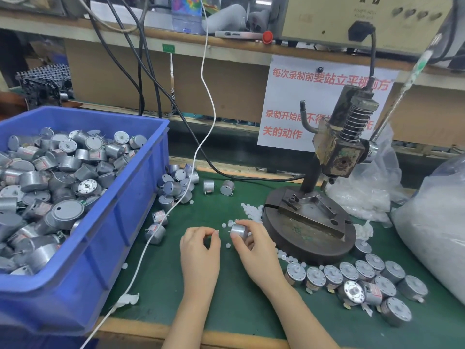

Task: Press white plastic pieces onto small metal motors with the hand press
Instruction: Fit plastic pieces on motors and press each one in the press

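Motor (238, 230): a small silver metal cylinder with a smooth casing, held on its side at frame centre, just above the green mat (239, 298). Its thin shaft points left. The right hand (254, 245) grips it, thumb and fingers curled round the casing. The left hand (201, 241) sits just beside it, thumb and forefinger pressed together on what appears to be a white plastic piece (217, 232), near the shaft tip but apart from it. Loose white pieces (251, 214), small and rounded, lie scattered between the hands and the round base of the hand press (334, 157), right of centre. A blue bin (141, 197) at left holds a heap of like motors. Further motors (364, 275) stand in rows at lower right.
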Demonstrator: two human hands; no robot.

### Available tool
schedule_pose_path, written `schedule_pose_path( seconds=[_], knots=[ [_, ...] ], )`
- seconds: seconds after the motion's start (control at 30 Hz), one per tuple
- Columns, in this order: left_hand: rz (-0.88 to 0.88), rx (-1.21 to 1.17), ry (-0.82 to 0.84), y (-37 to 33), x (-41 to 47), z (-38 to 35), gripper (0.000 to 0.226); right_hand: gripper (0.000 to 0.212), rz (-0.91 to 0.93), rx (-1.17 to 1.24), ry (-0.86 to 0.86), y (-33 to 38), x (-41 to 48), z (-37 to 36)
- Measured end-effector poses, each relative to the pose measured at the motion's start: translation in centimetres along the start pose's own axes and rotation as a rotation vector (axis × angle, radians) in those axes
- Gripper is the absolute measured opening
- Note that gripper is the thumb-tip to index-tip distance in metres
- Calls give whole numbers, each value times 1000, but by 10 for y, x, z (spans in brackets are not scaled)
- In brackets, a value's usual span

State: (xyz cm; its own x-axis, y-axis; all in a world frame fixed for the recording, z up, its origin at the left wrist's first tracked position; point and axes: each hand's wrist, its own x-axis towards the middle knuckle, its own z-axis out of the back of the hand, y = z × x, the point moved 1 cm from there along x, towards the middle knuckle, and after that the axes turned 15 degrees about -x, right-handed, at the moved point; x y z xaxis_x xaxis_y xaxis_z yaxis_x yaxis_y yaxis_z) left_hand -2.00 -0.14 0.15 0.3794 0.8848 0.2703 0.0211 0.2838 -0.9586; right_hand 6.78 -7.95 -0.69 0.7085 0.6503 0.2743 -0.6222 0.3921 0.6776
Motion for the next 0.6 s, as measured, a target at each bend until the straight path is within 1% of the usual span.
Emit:
schedule_pose_path(
  seconds=[0.03,0.1,0.17,0.23,0.4,0.5,0.6],
  knots=[
    [1,-1,-2,0,0,0,8,20,10,-30,2,0,0,-1],
    [1,-1,-4,0,-1,0,8,31,-1,-66,-9,-1,0,-2],
    [-4,2,-6,0,-1,0,9,38,-30,-60,-28,-2,0,-1],
    [-11,6,-9,1,0,-1,9,39,-8,-75,-37,-1,-1,-1],
    [4,-2,-10,1,0,-2,9,44,25,-120,1,0,0,-1],
    [6,3,-11,2,0,-1,9,43,48,-140,4,0,1,-2],
    [6,5,-11,2,0,-1,10,43,60,-195,59,-1,2,-4]
  ],
)
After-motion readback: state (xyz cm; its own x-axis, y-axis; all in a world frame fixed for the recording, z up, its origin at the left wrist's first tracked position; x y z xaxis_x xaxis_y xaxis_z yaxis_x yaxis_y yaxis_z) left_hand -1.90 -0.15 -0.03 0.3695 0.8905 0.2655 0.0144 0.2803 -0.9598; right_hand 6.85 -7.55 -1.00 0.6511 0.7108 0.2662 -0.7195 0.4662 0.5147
